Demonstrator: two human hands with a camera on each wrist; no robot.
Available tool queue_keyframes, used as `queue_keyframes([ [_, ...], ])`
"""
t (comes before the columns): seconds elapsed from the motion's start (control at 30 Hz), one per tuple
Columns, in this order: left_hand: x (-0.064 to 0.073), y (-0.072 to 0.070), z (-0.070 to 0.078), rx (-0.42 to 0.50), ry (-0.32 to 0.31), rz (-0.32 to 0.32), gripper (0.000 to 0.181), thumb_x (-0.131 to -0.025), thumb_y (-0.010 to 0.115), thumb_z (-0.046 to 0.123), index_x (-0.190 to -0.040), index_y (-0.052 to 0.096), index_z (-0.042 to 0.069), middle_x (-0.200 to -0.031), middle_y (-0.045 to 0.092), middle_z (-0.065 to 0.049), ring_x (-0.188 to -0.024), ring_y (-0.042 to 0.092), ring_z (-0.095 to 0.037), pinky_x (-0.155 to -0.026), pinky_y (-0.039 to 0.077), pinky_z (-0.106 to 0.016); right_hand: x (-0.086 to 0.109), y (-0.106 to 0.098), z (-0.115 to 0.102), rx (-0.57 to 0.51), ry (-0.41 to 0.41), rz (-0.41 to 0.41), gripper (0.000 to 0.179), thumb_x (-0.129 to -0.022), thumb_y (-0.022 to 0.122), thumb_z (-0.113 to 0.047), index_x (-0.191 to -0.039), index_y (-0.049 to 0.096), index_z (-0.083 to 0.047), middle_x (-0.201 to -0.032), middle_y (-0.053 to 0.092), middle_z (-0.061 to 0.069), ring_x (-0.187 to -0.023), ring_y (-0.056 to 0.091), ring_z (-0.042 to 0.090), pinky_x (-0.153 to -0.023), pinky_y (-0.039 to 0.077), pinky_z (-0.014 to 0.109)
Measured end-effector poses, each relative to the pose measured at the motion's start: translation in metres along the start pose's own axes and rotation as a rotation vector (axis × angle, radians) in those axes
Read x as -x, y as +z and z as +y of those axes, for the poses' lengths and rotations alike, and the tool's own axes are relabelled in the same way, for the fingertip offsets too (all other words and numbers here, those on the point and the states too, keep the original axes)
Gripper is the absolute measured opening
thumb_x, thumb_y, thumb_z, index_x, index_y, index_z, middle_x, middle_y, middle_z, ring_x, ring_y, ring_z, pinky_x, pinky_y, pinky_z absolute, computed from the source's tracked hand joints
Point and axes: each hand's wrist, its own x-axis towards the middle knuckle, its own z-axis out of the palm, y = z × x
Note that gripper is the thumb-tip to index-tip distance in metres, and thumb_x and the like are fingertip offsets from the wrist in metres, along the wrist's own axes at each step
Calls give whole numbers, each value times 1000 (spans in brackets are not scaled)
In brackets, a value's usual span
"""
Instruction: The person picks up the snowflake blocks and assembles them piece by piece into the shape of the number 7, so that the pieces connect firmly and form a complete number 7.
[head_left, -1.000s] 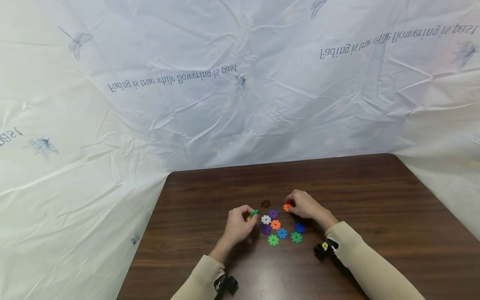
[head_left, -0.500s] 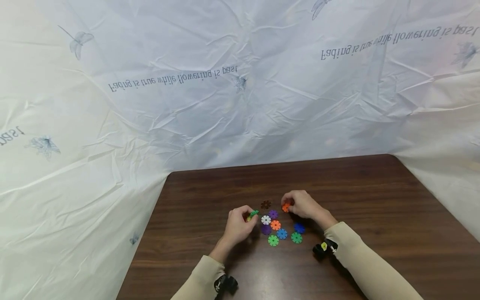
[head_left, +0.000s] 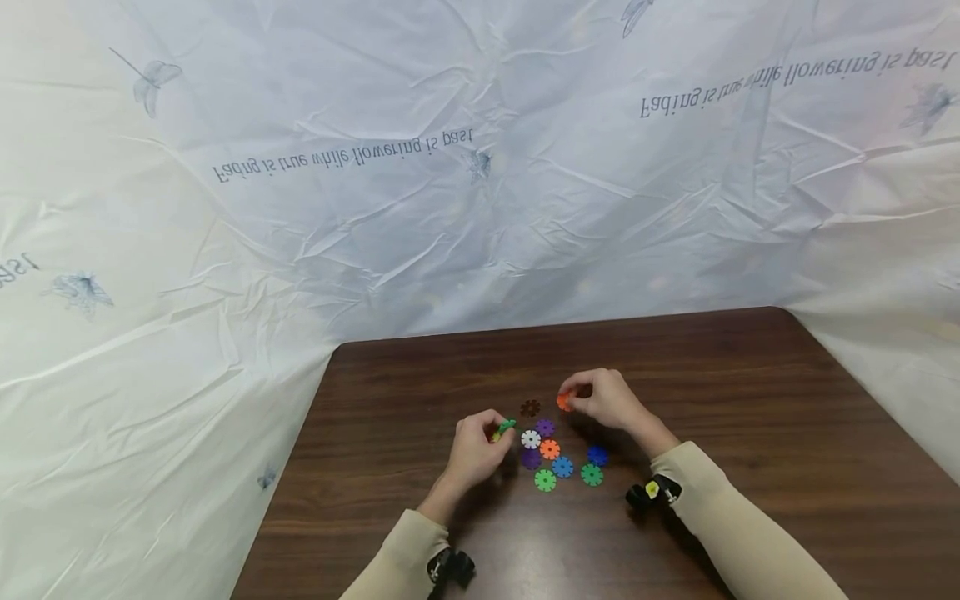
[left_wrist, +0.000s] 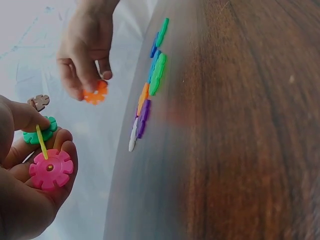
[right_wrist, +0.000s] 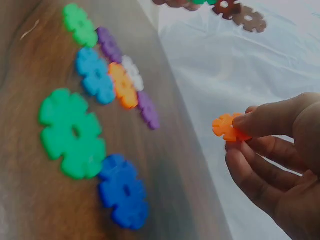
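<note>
In the left wrist view my left hand [head_left: 477, 450] holds several notched plastic discs joined together: a green disc [left_wrist: 42, 131] pinched at the fingertips, a yellow disc [left_wrist: 42, 142] edge-on, and a pink disc [left_wrist: 51, 169] against the fingers. A brown disc [right_wrist: 250, 19] sticks out just beyond those fingertips, off the tabletop, beside a dark red disc [right_wrist: 227, 8]. Between thumb and fingers my right hand [head_left: 606, 402] pinches an orange disc [right_wrist: 231, 127], raised over the table to the right of the brown one. The left palm is hidden from the head view.
Loose discs lie flat on the brown wooden table [head_left: 750, 400] between the hands: white [head_left: 531, 439], orange [head_left: 550, 450], light blue [head_left: 562, 467], light green [head_left: 545, 480], dark green [head_left: 592, 474], dark blue [head_left: 597, 455] and purple [head_left: 545, 427]. A white printed sheet [head_left: 450, 233] hangs behind the table.
My right hand has moved slightly left and then away from me with the orange disc, which now sits nearer the brown disc. The left hand keeps its place and hold.
</note>
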Motion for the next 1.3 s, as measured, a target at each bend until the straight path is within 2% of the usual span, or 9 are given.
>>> queue_keyframes([
  [0.3,0,1,1,-11,7,3,12,-84,70,7,-74,65,12,-67,61,2,-55,46,-3,-51,43,-19,-2,-9,-15,-45,18,66,11,-86,74,-13,-94,75,-20,-80,69,-5,-67,63,10,-56,51,26],
  [0.53,-1,2,1,-9,0,-2,12,-83,70,7,-74,65,13,-68,63,2,-56,48,-4,-52,44,-20,-1,-13,-27,-66,1,102,12,-86,74,-16,-98,75,-18,-81,70,-5,-69,64,10,-58,53,25],
  [0.63,-1,2,0,-8,1,-2,12,-84,70,7,-74,66,13,-68,63,3,-56,49,-5,-52,43,-20,-1,-14,-31,-105,3,107,13,-87,74,-17,-100,75,-16,-82,71,-4,-69,66,14,-59,54,26],
  [0.8,-1,3,-1,-3,7,0,12,-83,70,7,-75,66,13,-68,63,2,-56,50,-7,-51,43,-20,0,-16,-36,-239,24,84,15,-88,73,-19,-102,74,-12,-83,71,2,-70,69,27,-57,55,32],
  [0.97,-1,2,-1,0,13,-1,12,-83,71,7,-74,65,13,-68,63,2,-56,50,-6,-51,44,-20,1,-15,-40,-334,45,40,20,-89,72,-21,-104,73,-8,-86,72,10,-68,69,19,-59,57,34],
  [1.1,0,1,0,-25,23,-9,13,-84,71,9,-74,64,14,-69,63,3,-55,49,-3,-50,45,-19,1,-13,-43,-351,61,22,21,-89,72,-19,-106,73,-6,-87,72,12,-67,68,18,-60,57,42],
  [1.17,0,1,0,-34,31,-9,13,-84,71,9,-74,64,14,-69,64,3,-55,48,-2,-50,45,-19,1,-12,-43,-353,65,14,21,-89,71,-17,-106,72,-5,-87,72,13,-67,68,17,-60,57,42],
  [1.3,1,2,0,-36,41,0,13,-83,71,8,-73,65,14,-69,64,3,-54,48,-2,-49,44,-19,1,-10,-44,-364,74,-1,19,-89,72,-19,-104,73,-8,-84,72,10,-70,69,25,-62,57,43],
])
